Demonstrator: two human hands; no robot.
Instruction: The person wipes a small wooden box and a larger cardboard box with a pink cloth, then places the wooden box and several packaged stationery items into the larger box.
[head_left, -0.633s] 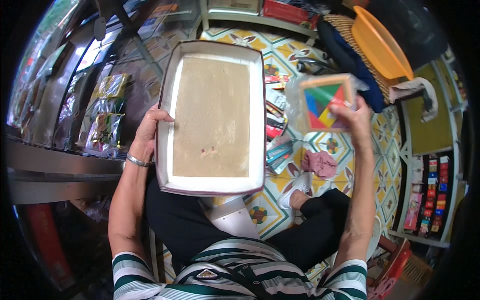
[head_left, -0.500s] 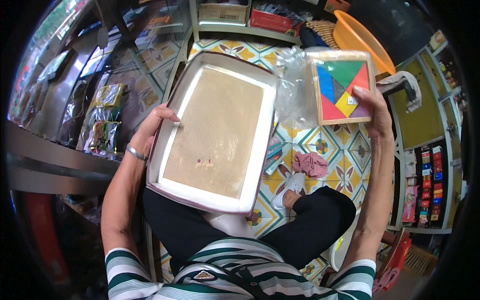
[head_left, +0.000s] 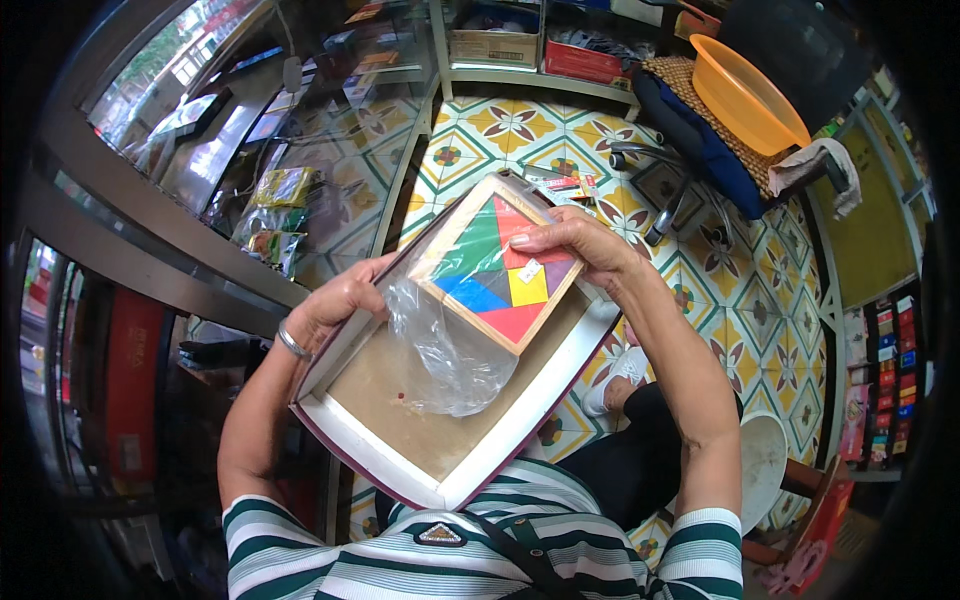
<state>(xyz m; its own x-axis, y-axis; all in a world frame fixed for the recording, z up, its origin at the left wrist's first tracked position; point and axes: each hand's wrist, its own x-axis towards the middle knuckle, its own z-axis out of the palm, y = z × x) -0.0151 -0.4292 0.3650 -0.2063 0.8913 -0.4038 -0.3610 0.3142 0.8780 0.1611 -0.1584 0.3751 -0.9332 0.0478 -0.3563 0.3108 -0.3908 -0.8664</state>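
Half a second ago we had the tangram puzzle point(head_left: 478, 262) out to the right, apart from the shallow maroon-and-white box point(head_left: 470, 435); now we have brought it over the box and turned it anticlockwise. The box has swung clockwise too, one corner now towards our striped shirt point(head_left: 490, 545). We judge this draws both hands' work into one place, above the box.

The puzzle's wooden frame covers the far half of the box, its top corner close to the box's far corner; whether it rests on anything there, we cannot tell. Its green-triangle edge faces the box's left long edge. The frame is only a little longer than wide, and its long axis seems to run from upper left to lower right, across the box's own length. The loose clear plastic bag point(head_left: 450, 350) trails over the bare brown bottom.

Our right hand point(head_left: 590, 248) grips the puzzle, thumb across its face, fingers hidden beneath. Our left hand point(head_left: 345, 298) clasps the box's left wall; we cannot tell whether it pinches the bag too.
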